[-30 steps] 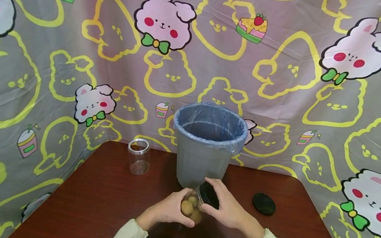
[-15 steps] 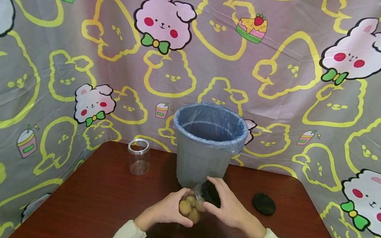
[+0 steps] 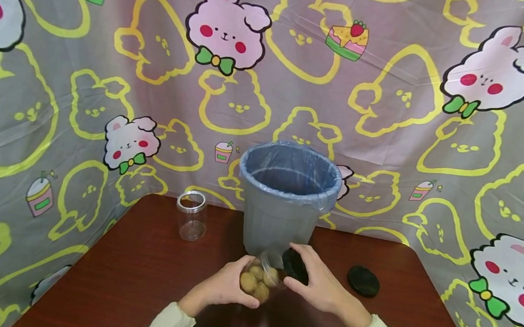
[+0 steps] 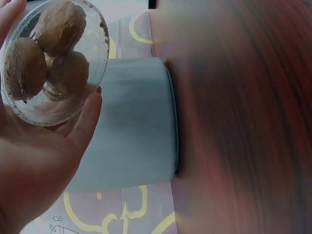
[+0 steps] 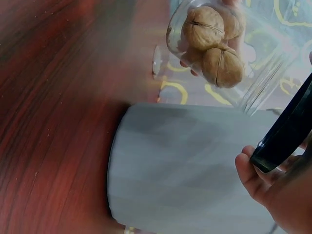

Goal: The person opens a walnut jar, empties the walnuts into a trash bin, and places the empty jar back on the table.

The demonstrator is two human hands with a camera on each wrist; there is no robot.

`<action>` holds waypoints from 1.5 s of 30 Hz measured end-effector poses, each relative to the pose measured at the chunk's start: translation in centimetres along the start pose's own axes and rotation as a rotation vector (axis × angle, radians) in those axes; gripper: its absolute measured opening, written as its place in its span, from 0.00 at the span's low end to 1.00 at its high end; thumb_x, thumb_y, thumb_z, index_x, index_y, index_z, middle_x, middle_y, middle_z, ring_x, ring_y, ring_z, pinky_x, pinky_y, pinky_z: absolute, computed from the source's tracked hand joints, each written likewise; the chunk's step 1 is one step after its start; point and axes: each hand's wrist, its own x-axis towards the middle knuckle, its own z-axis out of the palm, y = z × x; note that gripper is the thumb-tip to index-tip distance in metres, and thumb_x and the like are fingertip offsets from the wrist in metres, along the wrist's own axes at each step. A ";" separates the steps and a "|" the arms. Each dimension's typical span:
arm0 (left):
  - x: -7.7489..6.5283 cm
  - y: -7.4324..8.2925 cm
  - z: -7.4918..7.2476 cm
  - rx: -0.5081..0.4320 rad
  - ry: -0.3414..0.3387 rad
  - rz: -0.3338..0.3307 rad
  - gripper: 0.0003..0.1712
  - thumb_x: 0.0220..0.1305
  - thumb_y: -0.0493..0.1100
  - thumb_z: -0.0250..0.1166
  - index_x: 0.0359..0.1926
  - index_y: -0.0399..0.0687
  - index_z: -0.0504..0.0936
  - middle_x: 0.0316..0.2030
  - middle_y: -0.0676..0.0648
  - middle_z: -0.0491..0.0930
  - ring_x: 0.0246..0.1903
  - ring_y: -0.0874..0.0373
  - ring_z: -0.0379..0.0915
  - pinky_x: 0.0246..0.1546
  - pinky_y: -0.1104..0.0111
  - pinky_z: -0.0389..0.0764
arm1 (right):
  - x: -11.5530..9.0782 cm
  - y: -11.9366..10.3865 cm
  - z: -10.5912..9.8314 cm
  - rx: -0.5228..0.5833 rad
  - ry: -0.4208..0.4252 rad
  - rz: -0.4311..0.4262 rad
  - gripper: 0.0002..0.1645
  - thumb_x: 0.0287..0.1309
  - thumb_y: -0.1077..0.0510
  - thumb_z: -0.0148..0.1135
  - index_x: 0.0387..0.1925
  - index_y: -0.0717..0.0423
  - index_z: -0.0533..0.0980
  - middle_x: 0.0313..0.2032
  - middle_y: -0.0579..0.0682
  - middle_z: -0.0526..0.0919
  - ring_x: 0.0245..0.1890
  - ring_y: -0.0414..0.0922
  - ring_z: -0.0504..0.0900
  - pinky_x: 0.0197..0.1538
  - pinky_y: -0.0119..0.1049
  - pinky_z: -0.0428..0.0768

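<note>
My left hand (image 3: 225,284) grips a clear plastic jar (image 5: 265,80), tilted with its threaded mouth toward the right. Several walnuts (image 5: 223,67) lie inside it; three show through the jar's base in the left wrist view. In my right hand (image 3: 321,283) is a black screw lid (image 3: 295,266), pinched by its edge between thumb and fingers. A gap separates the lid from the jar's mouth in the right wrist view. Both hands are in front of a grey bin (image 3: 277,222) lined with a blue bag (image 3: 329,193).
A second clear jar (image 3: 191,222) with a silver rim stands at the back left of the dark red table (image 3: 140,272). Another black lid (image 3: 363,281) lies flat on the right. A patterned curtain (image 3: 291,93) hangs close behind and along both sides.
The lid has come off the jar and moved right with my right hand. My left hand has shifted the jar slightly left.
</note>
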 end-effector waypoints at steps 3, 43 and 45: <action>-0.2 0.0 -0.2 0.002 0.008 -0.013 0.47 0.37 0.55 0.79 0.58 0.46 0.67 0.48 0.51 0.75 0.42 0.62 0.73 0.44 0.69 0.74 | -0.1 0.2 -0.1 -0.014 -0.006 0.015 0.42 0.56 0.44 0.64 0.67 0.55 0.61 0.60 0.45 0.66 0.59 0.43 0.66 0.58 0.50 0.68; -1.6 -1.0 -2.0 0.040 0.095 -0.035 0.48 0.35 0.53 0.79 0.58 0.47 0.68 0.48 0.50 0.76 0.43 0.60 0.73 0.45 0.67 0.73 | -1.3 2.2 -0.4 -0.163 -0.079 0.155 0.47 0.54 0.26 0.52 0.64 0.54 0.64 0.55 0.46 0.69 0.57 0.44 0.67 0.55 0.47 0.71; -1.7 -1.2 -2.1 0.039 0.099 -0.033 0.48 0.35 0.53 0.79 0.58 0.47 0.68 0.48 0.51 0.76 0.43 0.61 0.73 0.45 0.68 0.73 | -1.4 2.4 -0.4 -0.172 -0.085 0.164 0.48 0.54 0.26 0.51 0.64 0.54 0.64 0.56 0.47 0.69 0.57 0.45 0.66 0.55 0.47 0.70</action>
